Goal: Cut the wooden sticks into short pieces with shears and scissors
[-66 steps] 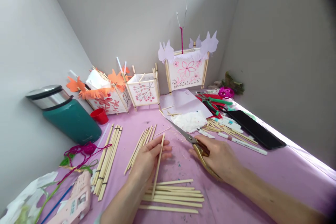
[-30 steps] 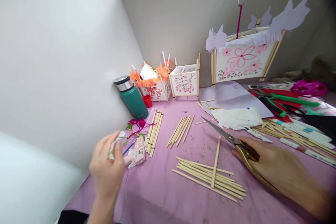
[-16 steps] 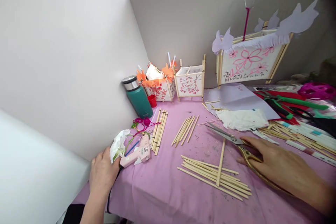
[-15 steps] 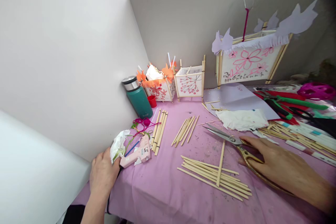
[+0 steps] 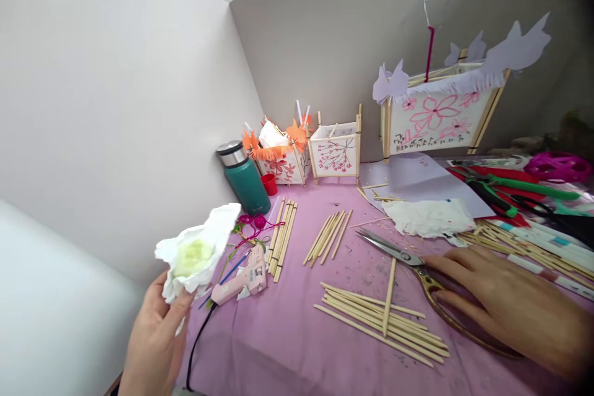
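My left hand [image 5: 160, 322] is closed on a crumpled white tissue [image 5: 218, 226], pinching its lower edge between thumb and fingers. A pale yellow-green patch shows in the tissue's middle; I cannot make out what it is. My right hand [image 5: 492, 297] lies over the gold handles of a pair of scissors [image 5: 406, 258], fingers stretched along the handles. Its thumb is hidden. The scissors point left, blades nearly together, above a single upright-lying stick [image 5: 390, 297] crossing a pile of wooden sticks [image 5: 375, 322].
Beside the tissue lies a pink glue gun [image 5: 245, 278] with a black cord. Bundled sticks [image 5: 283, 241] and shorter sticks [image 5: 327, 235] lie mid-table. Behind stand a green bottle [image 5: 248, 182] and paper lanterns [image 5: 335, 154]. Pliers [image 5: 496, 198] and markers [image 5: 547, 235] lie right.
My left hand has lifted the tissue off the table beside the glue gun, and the tissue now spreads open. The scissors have shifted slightly left under my right hand. The view has tilted up a little.
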Action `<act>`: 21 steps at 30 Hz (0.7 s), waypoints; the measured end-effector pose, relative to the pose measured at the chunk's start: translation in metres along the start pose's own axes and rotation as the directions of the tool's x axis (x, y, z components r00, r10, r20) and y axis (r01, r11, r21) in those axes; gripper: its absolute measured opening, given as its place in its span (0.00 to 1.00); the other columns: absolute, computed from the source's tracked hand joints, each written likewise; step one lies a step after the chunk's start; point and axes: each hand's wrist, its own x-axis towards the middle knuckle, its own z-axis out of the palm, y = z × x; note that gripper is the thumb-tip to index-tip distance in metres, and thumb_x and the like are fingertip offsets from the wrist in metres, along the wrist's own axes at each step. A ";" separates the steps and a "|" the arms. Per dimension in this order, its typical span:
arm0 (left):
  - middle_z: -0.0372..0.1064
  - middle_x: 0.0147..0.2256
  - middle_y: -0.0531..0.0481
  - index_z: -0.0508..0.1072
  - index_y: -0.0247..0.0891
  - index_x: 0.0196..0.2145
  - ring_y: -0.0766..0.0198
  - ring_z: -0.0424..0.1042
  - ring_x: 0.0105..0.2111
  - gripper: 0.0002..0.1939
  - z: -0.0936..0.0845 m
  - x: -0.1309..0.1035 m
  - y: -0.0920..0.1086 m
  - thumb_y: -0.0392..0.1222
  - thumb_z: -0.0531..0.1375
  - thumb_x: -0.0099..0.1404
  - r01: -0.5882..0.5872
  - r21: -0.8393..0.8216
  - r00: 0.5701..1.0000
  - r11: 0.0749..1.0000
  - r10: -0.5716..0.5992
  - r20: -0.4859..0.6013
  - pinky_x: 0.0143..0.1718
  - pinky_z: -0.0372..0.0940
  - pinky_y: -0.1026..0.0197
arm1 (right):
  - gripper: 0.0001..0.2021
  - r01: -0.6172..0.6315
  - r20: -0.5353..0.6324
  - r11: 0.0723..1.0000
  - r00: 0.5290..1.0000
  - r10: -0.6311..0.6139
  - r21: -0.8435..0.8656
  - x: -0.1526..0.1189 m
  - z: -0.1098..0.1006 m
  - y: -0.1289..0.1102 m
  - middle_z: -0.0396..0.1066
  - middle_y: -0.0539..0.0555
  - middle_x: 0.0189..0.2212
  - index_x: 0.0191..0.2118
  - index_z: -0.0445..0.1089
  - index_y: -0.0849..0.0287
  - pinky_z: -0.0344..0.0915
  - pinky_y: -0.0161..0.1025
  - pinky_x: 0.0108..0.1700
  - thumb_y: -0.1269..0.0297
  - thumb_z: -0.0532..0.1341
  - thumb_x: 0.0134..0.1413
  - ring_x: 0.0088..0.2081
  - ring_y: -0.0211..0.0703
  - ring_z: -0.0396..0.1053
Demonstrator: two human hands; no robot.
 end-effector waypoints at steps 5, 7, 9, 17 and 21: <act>0.68 0.55 0.48 0.71 0.46 0.52 0.50 0.65 0.55 0.29 0.034 -0.040 0.003 0.45 0.68 0.51 0.298 -0.385 0.947 0.874 -0.221 0.231 0.49 0.68 0.60 | 0.13 0.080 -0.205 0.940 0.979 -0.011 0.331 0.007 -0.037 -0.053 0.70 0.55 0.46 0.46 0.72 0.45 0.65 0.46 0.46 0.55 0.55 0.60 0.45 0.49 0.68; 0.70 0.54 0.46 0.73 0.45 0.49 0.49 0.66 0.54 0.28 0.049 -0.052 0.000 0.44 0.70 0.49 0.384 -0.414 0.906 0.826 -0.251 0.340 0.49 0.68 0.58 | 0.17 0.041 -0.183 0.859 0.981 0.062 0.511 0.015 -0.054 -0.085 0.68 0.55 0.48 0.50 0.70 0.45 0.67 0.44 0.42 0.50 0.57 0.57 0.41 0.48 0.69; 0.70 0.53 0.44 0.74 0.44 0.48 0.48 0.66 0.55 0.28 0.064 -0.062 -0.003 0.45 0.71 0.48 0.445 -0.425 0.864 0.789 -0.254 0.434 0.50 0.67 0.57 | 0.24 -0.077 -0.087 0.750 0.980 0.177 0.657 0.025 -0.065 -0.111 0.68 0.55 0.48 0.57 0.63 0.46 0.68 0.43 0.39 0.49 0.60 0.54 0.39 0.46 0.69; 0.76 0.45 0.46 0.78 0.46 0.44 0.46 0.73 0.46 0.35 0.088 -0.090 -0.003 0.48 0.75 0.33 0.573 -0.389 0.757 0.722 -0.283 0.589 0.43 0.70 0.54 | 0.12 -0.347 0.312 0.327 0.937 0.155 0.879 0.058 -0.053 -0.139 0.68 0.49 0.24 0.29 0.72 0.59 0.59 0.32 0.28 0.56 0.59 0.54 0.27 0.37 0.64; 0.77 0.41 0.45 0.73 0.48 0.52 0.54 0.77 0.33 0.39 0.092 -0.096 -0.002 0.44 0.75 0.39 0.605 -0.331 0.682 0.724 -0.256 0.686 0.33 0.72 0.59 | 0.09 -0.303 0.237 0.357 0.947 0.217 0.884 0.060 -0.033 -0.149 0.64 0.46 0.20 0.24 0.70 0.60 0.55 0.31 0.27 0.63 0.59 0.51 0.26 0.34 0.61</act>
